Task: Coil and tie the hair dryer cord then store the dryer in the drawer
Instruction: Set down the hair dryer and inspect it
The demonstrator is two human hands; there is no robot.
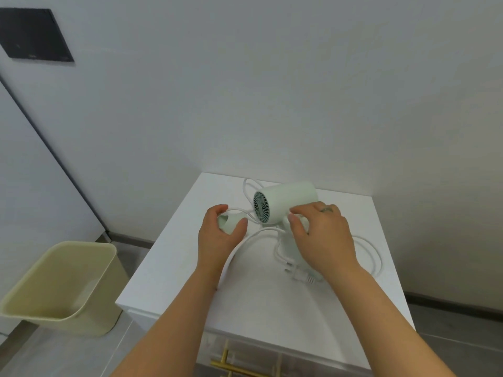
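Observation:
A pale green hair dryer (290,201) lies on the white cabinet top (168,268), its dark fan grille facing me. My left hand (217,238) grips the dryer's green handle end together with a strand of the white cord (373,250). My right hand (321,235) hovers at the dryer's folding joint, its fingertips pinching the cord there. Loops of cord spread over the top to the right and behind the dryer. The white plug (298,273) lies beneath my right wrist.
A beige waste bin (62,289) stands on the floor to the left of the cabinet. Brass drawer handles (231,363) show on the cabinet front below my arms. A white wall rises right behind the cabinet.

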